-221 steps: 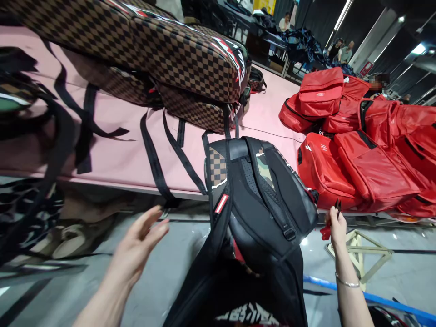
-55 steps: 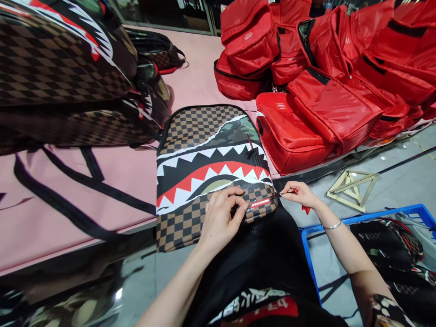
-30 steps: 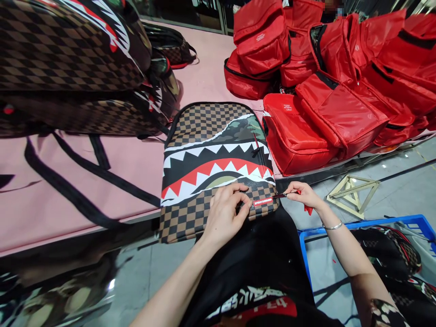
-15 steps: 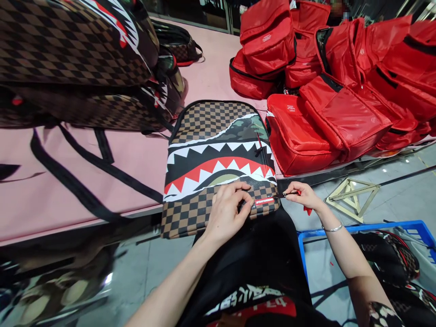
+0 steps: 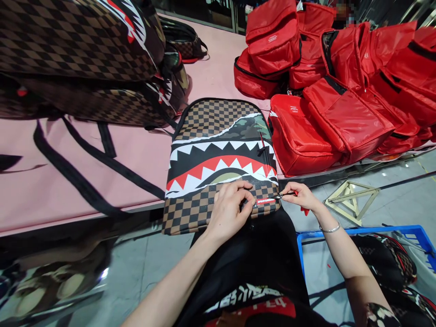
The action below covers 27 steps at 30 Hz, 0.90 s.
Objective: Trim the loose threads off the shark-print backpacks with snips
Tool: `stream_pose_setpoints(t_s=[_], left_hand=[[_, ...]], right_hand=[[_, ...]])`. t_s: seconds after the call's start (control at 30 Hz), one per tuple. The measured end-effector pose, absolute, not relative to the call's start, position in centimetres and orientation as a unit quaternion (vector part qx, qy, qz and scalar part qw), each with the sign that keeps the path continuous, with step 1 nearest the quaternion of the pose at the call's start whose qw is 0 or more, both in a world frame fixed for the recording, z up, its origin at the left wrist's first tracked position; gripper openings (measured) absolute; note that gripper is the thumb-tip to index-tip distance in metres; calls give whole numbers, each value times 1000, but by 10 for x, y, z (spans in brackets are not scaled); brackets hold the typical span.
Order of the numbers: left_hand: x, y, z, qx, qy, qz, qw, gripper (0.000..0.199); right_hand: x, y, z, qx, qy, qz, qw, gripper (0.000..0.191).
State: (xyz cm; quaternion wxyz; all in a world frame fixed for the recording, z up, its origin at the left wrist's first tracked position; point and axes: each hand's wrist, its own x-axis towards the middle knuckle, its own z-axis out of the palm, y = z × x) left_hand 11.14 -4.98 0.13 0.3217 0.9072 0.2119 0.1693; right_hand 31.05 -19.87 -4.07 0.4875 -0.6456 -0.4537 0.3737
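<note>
A brown-and-black checkered backpack (image 5: 194, 206) with a shark-mouth print lies at the table's front edge. My left hand (image 5: 230, 205) rests on its lower part, fingers curled with thumb and index near the small red label (image 5: 265, 200); what they pinch, if anything, is too small to make out. In my right hand (image 5: 299, 196), at the bag's lower right corner, are small dark scissors (image 5: 288, 194) with their tip at the label's right end. Something red shows beneath that hand's fingers.
Checkered bags (image 5: 78, 50) are stacked at the left of the pink table (image 5: 136, 154), straps trailing forward. Red bags (image 5: 306, 127) pile up at the right. A blue crate (image 5: 301, 254) holding bags stands at the lower right, near a metal frame (image 5: 350, 202).
The scissors in my right hand have shifted slightly left relative to the label. My left hand stays in nearly the same place on the bag; the view has moved a little.
</note>
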Motion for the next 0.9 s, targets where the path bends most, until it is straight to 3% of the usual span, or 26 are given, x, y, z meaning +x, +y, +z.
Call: stream_pose_setpoints(t_s=[0.9], left_hand=[[113,-52,3,906,234,151,320,16]], right_hand=[[298,-183,-20,-662,-554,301,405,21]])
